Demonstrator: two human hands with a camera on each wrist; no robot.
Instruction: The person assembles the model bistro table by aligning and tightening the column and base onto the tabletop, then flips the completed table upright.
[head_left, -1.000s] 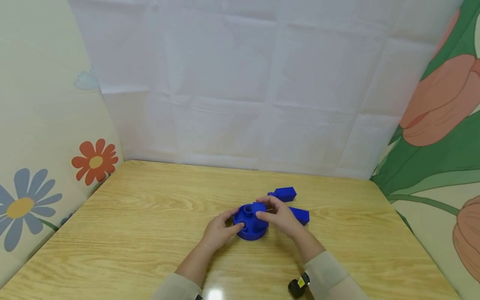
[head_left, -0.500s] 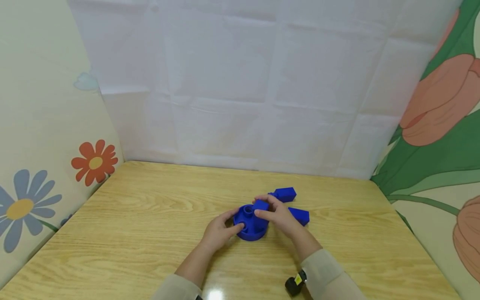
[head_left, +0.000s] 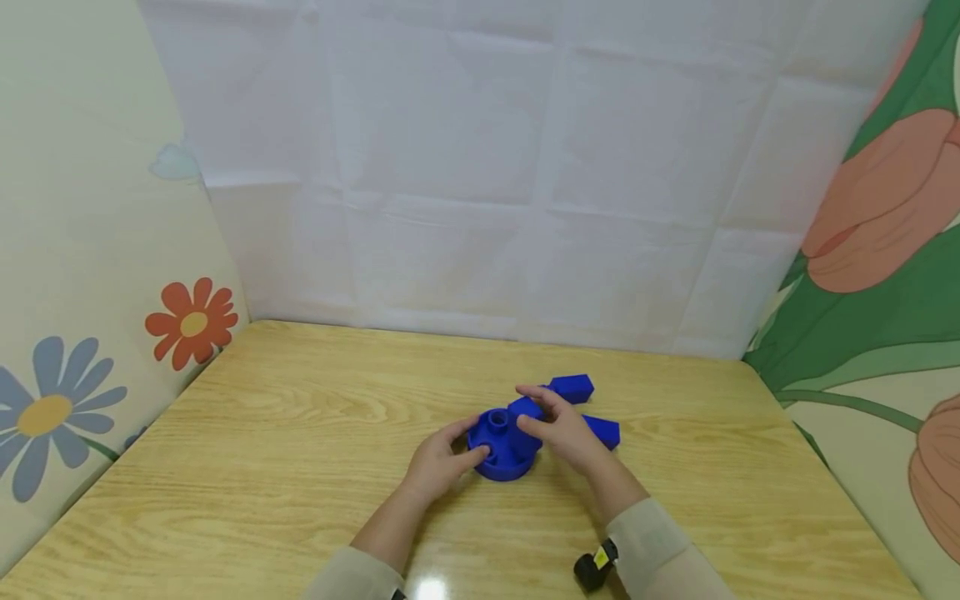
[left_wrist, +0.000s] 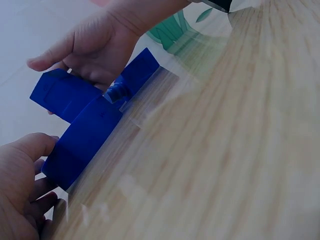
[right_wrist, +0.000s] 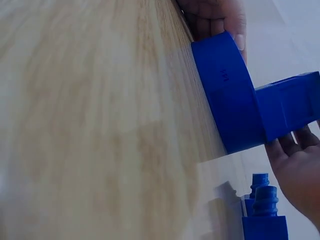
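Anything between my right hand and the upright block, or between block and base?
Nothing visible: your right hand touches the block, which meets the base, no gap showing. Two other blocks lie to the right.

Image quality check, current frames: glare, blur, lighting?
Head: fairly even light, one bright glare spot on the tabletop at the bottom edge. Left wrist: dimmer, bluish; wood grain soft, greenish reflection near the top. Right wrist: also dim, grain blurred, blue round base crisper.
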